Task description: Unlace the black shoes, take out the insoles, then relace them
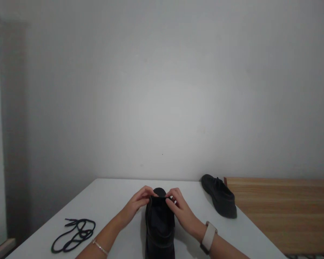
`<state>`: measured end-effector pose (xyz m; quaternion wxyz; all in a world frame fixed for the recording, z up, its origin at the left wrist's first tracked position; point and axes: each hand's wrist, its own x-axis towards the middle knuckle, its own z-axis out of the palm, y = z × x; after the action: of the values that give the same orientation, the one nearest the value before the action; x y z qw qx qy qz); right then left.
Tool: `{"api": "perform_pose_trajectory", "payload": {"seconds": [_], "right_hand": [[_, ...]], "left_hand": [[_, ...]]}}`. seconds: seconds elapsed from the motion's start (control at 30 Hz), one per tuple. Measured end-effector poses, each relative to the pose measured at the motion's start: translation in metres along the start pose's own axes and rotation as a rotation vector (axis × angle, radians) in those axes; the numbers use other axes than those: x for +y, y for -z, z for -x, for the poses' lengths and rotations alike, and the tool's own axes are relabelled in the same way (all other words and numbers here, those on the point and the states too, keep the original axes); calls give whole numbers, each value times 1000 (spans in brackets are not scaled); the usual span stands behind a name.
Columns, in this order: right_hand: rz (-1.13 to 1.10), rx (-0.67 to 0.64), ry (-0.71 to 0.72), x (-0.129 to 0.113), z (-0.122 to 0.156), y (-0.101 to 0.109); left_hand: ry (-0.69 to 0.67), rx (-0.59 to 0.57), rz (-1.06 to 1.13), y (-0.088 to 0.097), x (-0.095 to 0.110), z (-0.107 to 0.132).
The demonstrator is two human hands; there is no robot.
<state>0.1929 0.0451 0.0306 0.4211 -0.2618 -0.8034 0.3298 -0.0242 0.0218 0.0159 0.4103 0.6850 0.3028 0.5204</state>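
A black shoe (161, 237) stands on the white table in front of me, its heel toward me and its toe pointing at the wall. My left hand (137, 203) pinches the left side of the shoe's upper near the tongue. On the other side, my right hand (178, 207) has thumb and fingers closed on the right edge of the upper. The shoe's dark opening lies between my wrists. A loose black shoelace (82, 233) is coiled on the table to the left of my left forearm.
A second black shoe (220, 198), with a lace in it, sits at the table's right edge near the wall. Beyond that edge is a wooden panel (280, 212). The white table (110, 194) reaches back to a plain grey wall (162, 90).
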Motion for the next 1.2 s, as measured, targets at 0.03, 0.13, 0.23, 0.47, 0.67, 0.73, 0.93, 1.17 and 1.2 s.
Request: {"api": "perform_pose_trajectory", "payload": {"seconds": [0.03,0.13,0.23,0.47,0.67,0.73,0.93,1.17,1.2], "right_hand": [[-15,17,31,2,-1,-1],[-46,55,93,7,-3,-6],[-42,44,123,8,-4,-9],[-43,16,135,11,7,-3],[-55,54,98,20,3,-9],[-58,46,98,18,1,-13],[-40,27,113,14,0,-17],[206,89,167,-28,-21,-6],[215,91,202,-42,-24,-8]], "left_hand": [[-12,-6,-63,-3,2,0],[-53,22,-274,-15,10,-2],[-64,56,-437,-25,21,-4],[-51,170,-812,39,72,19],[509,83,-1147,150,86,111],[642,77,-1180,168,79,136],[589,65,-1256,166,54,149],[557,150,-1319,147,56,130],[555,150,-1306,144,59,126]]}}
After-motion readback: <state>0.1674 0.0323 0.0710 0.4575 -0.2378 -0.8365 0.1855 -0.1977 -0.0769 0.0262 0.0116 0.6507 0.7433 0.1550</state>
